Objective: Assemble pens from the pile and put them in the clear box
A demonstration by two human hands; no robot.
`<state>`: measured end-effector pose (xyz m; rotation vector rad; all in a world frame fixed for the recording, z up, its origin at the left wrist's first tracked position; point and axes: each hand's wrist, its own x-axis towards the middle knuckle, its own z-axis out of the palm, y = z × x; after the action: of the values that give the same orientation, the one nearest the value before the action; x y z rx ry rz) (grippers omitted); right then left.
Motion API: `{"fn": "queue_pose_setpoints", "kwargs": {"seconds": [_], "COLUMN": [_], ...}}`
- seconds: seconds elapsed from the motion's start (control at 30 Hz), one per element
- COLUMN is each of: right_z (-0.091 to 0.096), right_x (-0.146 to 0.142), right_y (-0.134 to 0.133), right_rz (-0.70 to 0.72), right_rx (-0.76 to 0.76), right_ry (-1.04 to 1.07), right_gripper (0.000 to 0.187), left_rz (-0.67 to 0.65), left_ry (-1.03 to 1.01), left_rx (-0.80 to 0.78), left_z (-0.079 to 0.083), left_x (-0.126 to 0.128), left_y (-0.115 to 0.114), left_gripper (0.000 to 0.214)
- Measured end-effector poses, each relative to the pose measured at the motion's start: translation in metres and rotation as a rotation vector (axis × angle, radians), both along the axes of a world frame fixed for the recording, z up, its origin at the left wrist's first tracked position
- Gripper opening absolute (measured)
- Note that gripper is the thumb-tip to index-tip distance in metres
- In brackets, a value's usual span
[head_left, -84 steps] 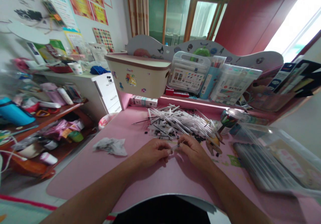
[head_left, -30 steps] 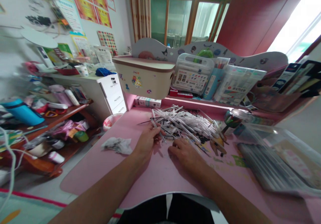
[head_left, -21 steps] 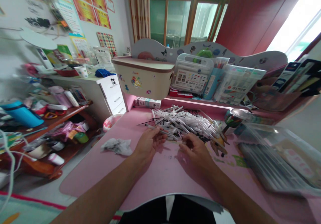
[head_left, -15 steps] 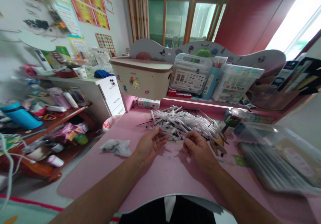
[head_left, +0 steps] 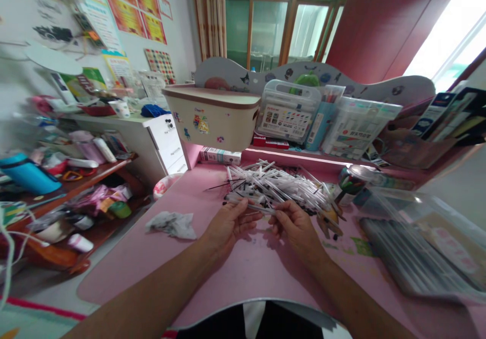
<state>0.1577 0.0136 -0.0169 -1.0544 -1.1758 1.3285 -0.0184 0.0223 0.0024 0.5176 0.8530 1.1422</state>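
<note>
A slim, pale pen tube [head_left: 261, 209] spans the gap between my two hands, just above the desk. My left hand [head_left: 230, 223] pinches one end between thumb and forefinger, its other fingers loosely curled. At the opposite end, my right hand [head_left: 294, 225] has thumb and fingertips closed on the tube. Right behind the hands lies a heap of white and clear pen tubes [head_left: 283, 183], several with black ends. A few thin black sticks [head_left: 224, 185] poke out at the heap's left side.
A crumpled white tissue [head_left: 172, 224] lies left on the pink desk [head_left: 152, 273]. To the right stand an open clear plastic box [head_left: 410, 258] of grey pen-like sticks and a metal can [head_left: 355, 179]. A beige bin [head_left: 212, 119] and marker cases [head_left: 286, 114] occupy the shelf behind.
My right hand has come left and closed on the free end of the pen tube. My left hand has shifted slightly right, still pinching the tube.
</note>
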Motion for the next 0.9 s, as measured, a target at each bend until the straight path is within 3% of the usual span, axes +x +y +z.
{"fn": "queue_pose_setpoints", "kwargs": {"seconds": [0.17,0.43,0.9], "right_z": [0.003,0.002,0.002], "right_x": [0.001,-0.002,0.000], "right_y": [0.000,0.002,0.003], "right_rz": [-0.003,-0.002,0.057], "right_rx": [0.020,-0.033,-0.057], "right_ry": [-0.062,0.031,0.058], "right_gripper": [0.026,0.035,0.033], "left_rz": [0.009,0.058,-0.009], "left_ry": [0.030,0.016,0.043], "left_rx": [0.061,0.111,0.121], "left_z": [-0.004,-0.010,-0.017], "left_x": [0.003,0.011,0.010], "left_y": [-0.001,-0.003,-0.001], "left_gripper": [0.007,0.006,0.024]}}
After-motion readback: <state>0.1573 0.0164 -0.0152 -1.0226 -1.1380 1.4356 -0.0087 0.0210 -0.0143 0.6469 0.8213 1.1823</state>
